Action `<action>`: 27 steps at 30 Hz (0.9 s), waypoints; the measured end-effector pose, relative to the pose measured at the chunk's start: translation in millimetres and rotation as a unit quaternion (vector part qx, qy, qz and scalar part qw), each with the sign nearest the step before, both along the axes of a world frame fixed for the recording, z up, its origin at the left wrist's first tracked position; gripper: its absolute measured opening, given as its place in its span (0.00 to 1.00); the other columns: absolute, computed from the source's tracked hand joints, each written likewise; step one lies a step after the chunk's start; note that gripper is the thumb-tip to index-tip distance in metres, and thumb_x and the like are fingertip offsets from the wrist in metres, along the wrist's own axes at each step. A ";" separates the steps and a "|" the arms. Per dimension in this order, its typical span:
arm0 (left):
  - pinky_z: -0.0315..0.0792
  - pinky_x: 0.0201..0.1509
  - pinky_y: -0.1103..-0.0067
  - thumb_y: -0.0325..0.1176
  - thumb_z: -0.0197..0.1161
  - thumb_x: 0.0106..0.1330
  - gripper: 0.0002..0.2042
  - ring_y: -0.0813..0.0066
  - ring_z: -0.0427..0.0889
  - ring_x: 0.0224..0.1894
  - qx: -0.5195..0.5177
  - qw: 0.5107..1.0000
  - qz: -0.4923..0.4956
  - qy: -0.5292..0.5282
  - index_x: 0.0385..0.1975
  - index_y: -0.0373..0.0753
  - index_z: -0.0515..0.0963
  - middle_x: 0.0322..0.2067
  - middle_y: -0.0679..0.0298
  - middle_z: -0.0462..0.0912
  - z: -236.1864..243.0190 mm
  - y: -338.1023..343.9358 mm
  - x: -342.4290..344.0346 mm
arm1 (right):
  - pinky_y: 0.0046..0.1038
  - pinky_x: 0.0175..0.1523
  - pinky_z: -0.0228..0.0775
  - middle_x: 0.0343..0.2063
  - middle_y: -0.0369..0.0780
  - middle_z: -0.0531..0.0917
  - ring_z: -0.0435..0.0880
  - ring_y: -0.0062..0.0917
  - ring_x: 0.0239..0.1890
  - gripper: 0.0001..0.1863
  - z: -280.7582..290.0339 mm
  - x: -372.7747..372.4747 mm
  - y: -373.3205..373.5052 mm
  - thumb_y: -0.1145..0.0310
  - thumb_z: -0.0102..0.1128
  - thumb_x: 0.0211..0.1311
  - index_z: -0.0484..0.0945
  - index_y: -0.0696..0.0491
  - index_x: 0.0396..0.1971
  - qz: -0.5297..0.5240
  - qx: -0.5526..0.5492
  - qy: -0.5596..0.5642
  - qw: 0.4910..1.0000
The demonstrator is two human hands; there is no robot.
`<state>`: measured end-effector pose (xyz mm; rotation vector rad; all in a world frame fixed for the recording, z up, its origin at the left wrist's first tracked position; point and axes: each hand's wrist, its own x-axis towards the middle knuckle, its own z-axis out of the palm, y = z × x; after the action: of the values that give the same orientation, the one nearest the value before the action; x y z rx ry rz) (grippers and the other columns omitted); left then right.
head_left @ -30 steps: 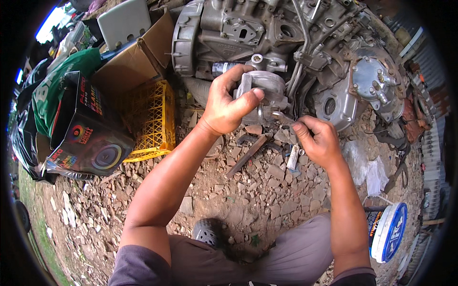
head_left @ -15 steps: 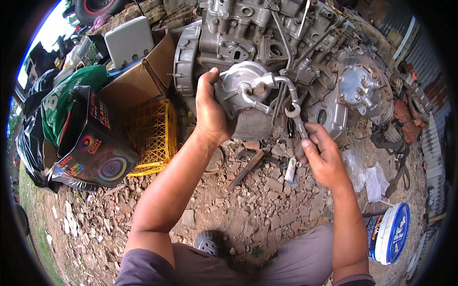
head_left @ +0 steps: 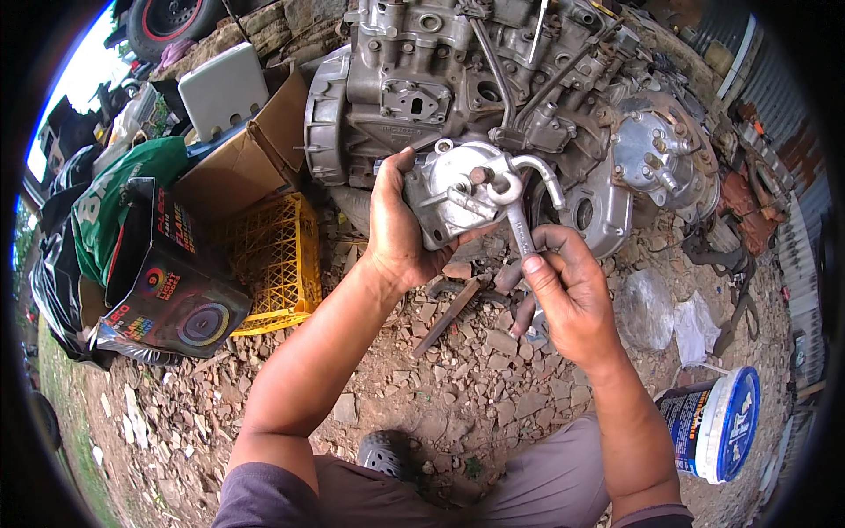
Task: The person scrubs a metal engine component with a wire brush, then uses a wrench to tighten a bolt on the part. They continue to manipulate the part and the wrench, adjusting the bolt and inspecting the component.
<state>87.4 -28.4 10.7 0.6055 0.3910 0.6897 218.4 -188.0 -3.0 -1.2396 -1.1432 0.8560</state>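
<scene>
A silver metal housing with curved pipes (head_left: 458, 172) rests in my left hand (head_left: 394, 224), the thumb over its left edge and the fingers underneath. My right hand (head_left: 570, 295) is closed round the shank of a combination wrench (head_left: 522, 233). The wrench's upper end lies against the pipe elbow on the housing, beside a brown bolt head (head_left: 481, 176); I cannot tell whether it is seated on a fitting. Just beyond the housing stands a large grey engine block (head_left: 387, 136).
Right of the engine sits a round silver cover with studs (head_left: 647, 158). At left are a yellow plastic crate (head_left: 304, 264), a black printed box (head_left: 176, 295) and an open cardboard box (head_left: 255, 158). A blue-lidded bucket (head_left: 717, 422) lies at lower right. Broken stone (head_left: 493, 370) covers the ground.
The housing has tilted and come down nearer to me in my left hand. My right hand has moved left, bringing the wrench end from beside the outer pipe onto the housing's elbow.
</scene>
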 end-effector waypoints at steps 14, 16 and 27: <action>0.79 0.52 0.64 0.60 0.43 0.69 0.29 0.67 0.84 0.51 0.012 0.999 0.028 0.008 0.55 0.45 0.77 0.48 0.64 0.85 -12.0 -3.4 7.9 | 0.18 0.22 0.75 0.35 0.42 0.82 0.82 0.18 0.23 0.10 -6.3 -14.0 6.6 0.68 0.49 0.78 0.67 0.56 0.52 -0.018 -0.001 0.066 0.998; 0.77 0.53 0.66 0.60 0.43 0.68 0.29 0.68 0.83 0.51 0.017 0.999 0.037 -0.001 0.54 0.45 0.77 0.49 0.64 0.84 -14.9 -6.9 9.8 | 0.18 0.22 0.74 0.35 0.42 0.82 0.82 0.20 0.21 0.10 -9.7 -17.9 10.2 0.68 0.48 0.78 0.66 0.56 0.51 -0.015 -0.005 0.105 0.994; 0.72 0.64 0.65 0.39 0.57 0.64 0.25 0.64 0.81 0.55 0.126 0.990 -0.033 -0.055 0.60 0.34 0.72 0.52 0.58 0.82 -30.9 -7.9 0.9 | 0.19 0.21 0.70 0.26 0.34 0.74 0.71 0.14 0.16 0.11 -8.1 -14.8 12.1 0.63 0.45 0.80 0.70 0.55 0.50 -0.009 -0.032 0.077 0.996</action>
<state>88.3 -36.3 -20.2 0.8120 0.1809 0.7105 203.6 -175.9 -11.1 -1.2115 -0.9867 0.9641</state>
